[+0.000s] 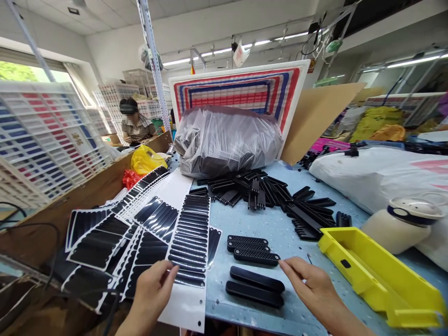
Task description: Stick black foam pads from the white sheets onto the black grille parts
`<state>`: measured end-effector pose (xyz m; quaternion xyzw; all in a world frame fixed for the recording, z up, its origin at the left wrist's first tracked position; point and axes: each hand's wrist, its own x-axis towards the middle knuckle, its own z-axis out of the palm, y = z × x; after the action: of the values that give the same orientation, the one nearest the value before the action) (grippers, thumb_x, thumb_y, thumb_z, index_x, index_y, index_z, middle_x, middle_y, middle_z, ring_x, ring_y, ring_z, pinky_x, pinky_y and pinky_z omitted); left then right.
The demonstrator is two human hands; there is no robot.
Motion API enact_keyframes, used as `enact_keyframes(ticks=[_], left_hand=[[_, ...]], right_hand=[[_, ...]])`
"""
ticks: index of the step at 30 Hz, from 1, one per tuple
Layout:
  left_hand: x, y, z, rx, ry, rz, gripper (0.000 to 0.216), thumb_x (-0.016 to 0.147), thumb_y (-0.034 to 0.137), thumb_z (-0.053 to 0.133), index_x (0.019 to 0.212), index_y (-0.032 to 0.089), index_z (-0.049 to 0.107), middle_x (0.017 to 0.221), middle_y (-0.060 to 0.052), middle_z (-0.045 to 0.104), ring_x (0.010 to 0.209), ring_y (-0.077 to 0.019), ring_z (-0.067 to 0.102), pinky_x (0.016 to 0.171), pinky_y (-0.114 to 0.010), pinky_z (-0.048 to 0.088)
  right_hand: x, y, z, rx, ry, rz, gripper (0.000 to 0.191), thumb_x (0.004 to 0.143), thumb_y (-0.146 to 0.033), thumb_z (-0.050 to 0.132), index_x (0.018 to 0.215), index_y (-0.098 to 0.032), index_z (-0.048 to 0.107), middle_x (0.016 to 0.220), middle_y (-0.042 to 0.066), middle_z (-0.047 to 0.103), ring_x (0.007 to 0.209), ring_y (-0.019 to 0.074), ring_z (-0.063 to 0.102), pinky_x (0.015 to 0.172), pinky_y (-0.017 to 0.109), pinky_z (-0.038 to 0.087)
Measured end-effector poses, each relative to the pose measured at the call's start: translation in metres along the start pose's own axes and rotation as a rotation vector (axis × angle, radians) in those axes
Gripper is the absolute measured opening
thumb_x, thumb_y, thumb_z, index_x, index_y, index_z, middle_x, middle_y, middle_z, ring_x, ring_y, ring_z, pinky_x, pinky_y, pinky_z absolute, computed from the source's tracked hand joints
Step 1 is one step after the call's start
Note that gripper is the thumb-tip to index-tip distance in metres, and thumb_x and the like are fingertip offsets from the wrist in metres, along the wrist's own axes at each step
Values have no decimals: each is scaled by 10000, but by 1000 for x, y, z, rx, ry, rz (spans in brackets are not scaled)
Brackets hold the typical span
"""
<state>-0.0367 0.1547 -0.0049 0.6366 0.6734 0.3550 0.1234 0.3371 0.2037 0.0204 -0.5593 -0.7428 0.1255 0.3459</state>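
My left hand is over the lower left edge of a white sheet of black adhesive strips. Its thumb and forefinger are nearly together; whatever lies between them is too small to make out. At the right end of a black textured bar, my right hand has its thumb and fingertips closed against the tip. More textured bars lie just behind it. Closer to the table's front edge are two smooth black bars, side by side and slightly angled.
More strip sheets overlap at left. Loose black bars are heaped before a filled plastic bag. A yellow bin and a pale lidded bottle stand at right. Another person sits at the back left.
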Motion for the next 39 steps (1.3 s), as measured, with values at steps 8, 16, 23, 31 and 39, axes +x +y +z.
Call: enact_keyframes(ticks=[8,16,23,31,39], left_hand=[[-68,-45,26,-532,-21,-664,626,618,804,638,470,218,475,369,23,484,334,-160,510,374,-241,307],[-112,-65,21,-1105,-126,-699,528,381,561,932,594,133,708,524,-28,664,478,-160,594,494,-251,440],[-93,-32,11,-1307,-1,-764,383,571,429,901,733,111,762,580,-49,682,535,-125,577,545,-208,400],[-82,-2,9,-1455,-24,-697,315,562,350,887,747,116,788,612,-58,683,562,-138,576,575,-231,422],[-55,17,10,-1385,-80,-622,285,563,370,853,683,122,780,578,-38,634,534,-118,509,545,-225,372]], right_hand=[[-1,-73,67,91,-322,-353,290,959,-266,481,733,-223,658,657,7,653,585,143,633,561,232,458],[-2,-120,148,-68,-588,-314,134,832,-173,569,889,-206,686,760,40,661,678,205,638,641,299,465],[-18,-124,157,8,-523,-399,194,877,-252,539,868,-176,717,706,62,618,630,213,617,592,313,446],[-36,-136,159,144,-549,-373,167,910,-296,544,856,-205,673,738,34,620,641,182,620,582,288,453],[-28,-124,152,206,-334,-326,260,868,-430,633,1019,-229,697,899,87,686,788,240,668,686,330,531]])
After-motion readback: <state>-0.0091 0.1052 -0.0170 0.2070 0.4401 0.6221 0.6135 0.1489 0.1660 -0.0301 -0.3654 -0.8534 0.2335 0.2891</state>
